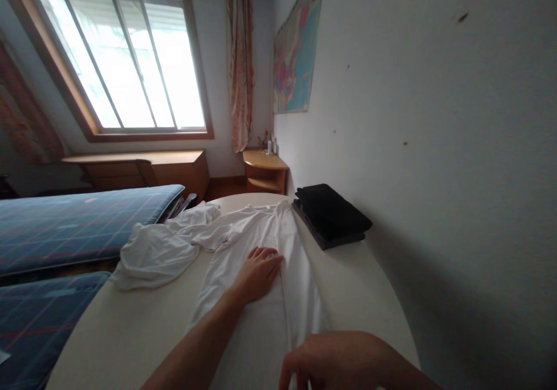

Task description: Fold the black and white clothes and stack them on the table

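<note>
A white long-sleeved shirt [256, 326] lies lengthwise on the pale round table [361, 297], its collar end away from me. Its right-hand strip is folded over, leaving a long edge down the middle. My left hand [259, 274] rests open and flat on the shirt, fingertips by that edge. Down at the bottom of the view, my right hand [335, 358] is over the shirt's near part with its fingers bent downward. The frame cuts off those fingertips, so I cannot tell whether they grip the cloth.
Bunched white cloth [156, 256] lies at the table's left side. A folded black stack of cloth [331, 213] sits at the far right, near the wall [435, 204]. Blue plaid mattresses [87, 221] are on the left. A corner shelf [265, 161] and desk [174, 158] stand behind.
</note>
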The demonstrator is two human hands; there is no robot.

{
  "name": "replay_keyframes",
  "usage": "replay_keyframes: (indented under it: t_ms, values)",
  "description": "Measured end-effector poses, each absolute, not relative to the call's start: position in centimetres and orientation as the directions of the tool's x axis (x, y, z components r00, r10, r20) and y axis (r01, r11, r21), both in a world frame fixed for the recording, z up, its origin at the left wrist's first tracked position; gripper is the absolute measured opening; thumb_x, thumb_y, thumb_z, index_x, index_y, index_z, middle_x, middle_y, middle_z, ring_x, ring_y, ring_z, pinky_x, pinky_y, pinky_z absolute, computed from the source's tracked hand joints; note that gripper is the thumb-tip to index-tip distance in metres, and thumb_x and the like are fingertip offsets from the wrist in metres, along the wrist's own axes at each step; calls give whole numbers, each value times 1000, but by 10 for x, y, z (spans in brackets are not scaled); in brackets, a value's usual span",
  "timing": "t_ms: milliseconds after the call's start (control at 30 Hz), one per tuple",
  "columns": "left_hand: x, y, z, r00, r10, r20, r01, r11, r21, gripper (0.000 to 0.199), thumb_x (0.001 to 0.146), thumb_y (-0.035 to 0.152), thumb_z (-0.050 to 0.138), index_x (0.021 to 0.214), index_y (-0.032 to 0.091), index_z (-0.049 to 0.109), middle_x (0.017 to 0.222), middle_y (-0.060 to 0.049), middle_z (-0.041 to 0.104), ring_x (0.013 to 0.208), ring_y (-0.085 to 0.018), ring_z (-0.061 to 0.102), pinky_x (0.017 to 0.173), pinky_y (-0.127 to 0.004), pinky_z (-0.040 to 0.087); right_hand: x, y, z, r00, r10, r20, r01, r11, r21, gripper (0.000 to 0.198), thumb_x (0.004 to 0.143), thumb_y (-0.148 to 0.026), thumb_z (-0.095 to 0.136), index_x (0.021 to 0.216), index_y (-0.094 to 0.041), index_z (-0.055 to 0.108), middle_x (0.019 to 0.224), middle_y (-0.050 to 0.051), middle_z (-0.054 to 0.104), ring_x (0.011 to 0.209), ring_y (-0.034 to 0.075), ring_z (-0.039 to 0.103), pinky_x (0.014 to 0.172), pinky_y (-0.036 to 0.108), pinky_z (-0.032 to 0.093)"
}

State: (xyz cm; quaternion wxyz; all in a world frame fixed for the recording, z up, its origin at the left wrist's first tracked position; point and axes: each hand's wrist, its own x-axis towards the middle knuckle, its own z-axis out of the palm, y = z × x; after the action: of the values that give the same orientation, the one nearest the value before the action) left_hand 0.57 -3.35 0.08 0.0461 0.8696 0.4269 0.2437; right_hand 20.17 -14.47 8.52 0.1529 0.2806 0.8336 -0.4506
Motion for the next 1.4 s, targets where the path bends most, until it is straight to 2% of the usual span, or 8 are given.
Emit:
replay_keyframes:
  t_ms: [200, 333, 467, 667, 800, 1000, 1267, 1400]
  values:
    - [6, -33, -2, 522, 796, 305, 755, -598, 270, 39, 100, 34, 44, 137, 29, 56, 147, -7, 52, 137, -25, 44, 116, -45, 33, 214, -117, 78, -636, 742, -213, 687, 419, -594, 21, 87, -31, 60, 102, -21, 72, 89, 3, 73, 77, 16, 66, 71, 25, 49]
    - [11, -36, -4, 474, 848, 236, 806, -526, 271, 43, 102, 39, 39, 142, 30, 50, 156, -5, 42, 146, -27, 33, 119, -53, 26, 220, -84, 48, -460, 886, 47, 747, 416, -519, 34, 92, -26, 52, 121, -14, 63, 121, 13, 68, 114, 23, 61, 103, 36, 44]
    - [23, -44, -5, 378, 908, 182, 869, -416, 269, 50, 100, 43, 39, 147, 26, 45, 160, -6, 35, 149, -30, 25, 120, -54, 22, 219, -64, 13, -452, 886, 101, 779, 447, -440, 57, 99, -35, 41, 149, -9, 39, 156, 18, 38, 147, 27, 30, 120, 46, 26]
    - [30, -55, -3, 360, 929, 84, 873, -367, 322, 59, 99, 43, 40, 152, 19, 37, 163, -10, 27, 151, -33, 17, 121, -55, 19, 225, -71, -4, -446, 894, -50, 861, 413, -297, 70, 100, -60, 28, 157, -19, 27, 166, 10, 14, 153, 30, 7, 122, 52, 13]
    - [9, -45, 2, 396, 911, 115, 835, -409, 369, 53, 100, 40, 40, 148, 19, 43, 159, -10, 36, 149, -30, 27, 120, -50, 26, 230, -81, 9, -425, 896, -125, 886, 385, -258, 69, 99, -61, 32, 157, -23, 28, 166, 7, 15, 153, 30, 8, 122, 53, 12]
    - [-34, -20, -9, 292, 942, 167, 910, -328, 254, 59, 96, 45, 49, 148, 18, 43, 159, -16, 34, 149, -38, 22, 118, -58, 24, 210, -58, 29, -377, 925, 47, 902, 378, -208, 51, 100, -43, 38, 139, -13, 54, 146, 17, 52, 137, 30, 45, 117, 47, 27]
    - [-46, -10, -1, 357, 908, 220, 897, -399, 189, 49, 97, 41, 50, 141, 21, 49, 153, -14, 44, 144, -35, 34, 117, -57, 27, 173, 19, 8, -285, 958, 39, 924, 285, -254, 67, 102, -49, 24, 155, -8, 31, 163, 14, 25, 152, 29, 14, 121, 45, 15]
    - [-28, -50, 25, 629, 709, 318, 690, -698, 193, 38, 96, 28, 48, 133, 23, 55, 139, -10, 58, 130, -25, 52, 114, -44, 36, 171, 33, -2, -240, 969, 53, 943, 246, -225, 68, 101, -54, 23, 155, -14, 32, 164, 11, 23, 152, 30, 13, 121, 44, 11]
